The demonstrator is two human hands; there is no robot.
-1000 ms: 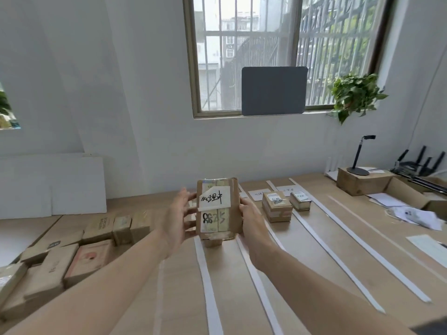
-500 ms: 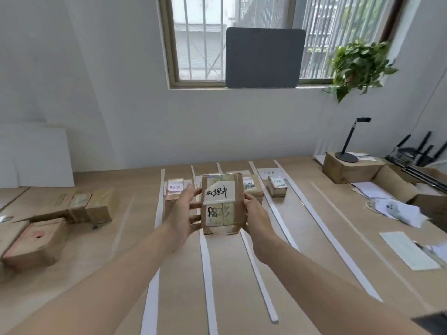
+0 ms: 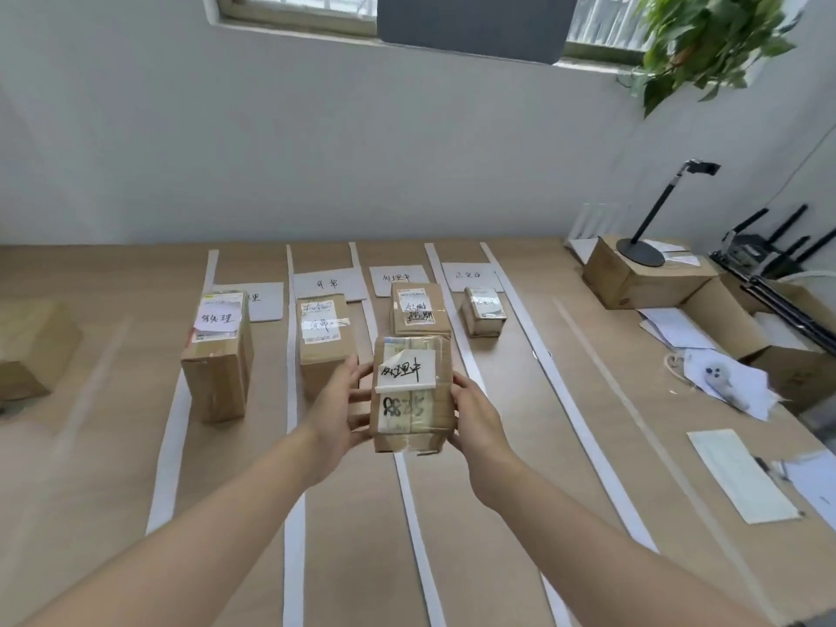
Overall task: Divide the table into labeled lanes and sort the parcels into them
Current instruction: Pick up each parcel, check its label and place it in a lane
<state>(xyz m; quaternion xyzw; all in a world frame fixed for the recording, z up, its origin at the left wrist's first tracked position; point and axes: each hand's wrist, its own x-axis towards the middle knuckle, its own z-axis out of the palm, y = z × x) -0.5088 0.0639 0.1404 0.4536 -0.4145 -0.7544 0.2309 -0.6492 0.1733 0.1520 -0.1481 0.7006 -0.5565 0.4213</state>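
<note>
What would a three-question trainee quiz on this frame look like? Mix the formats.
1. True or false: only one hand grips the held parcel.
2. Pick one: not counting the held one, how many parcels stand in the strip-marked lanes on the table? A two, B four, C six.
3. Fill in: the lane parcel right behind the held one stands in the ___ lane from the left.

Key
1. False: the left hand and right hand both grip its sides.
2. B.
3. Third.
</note>
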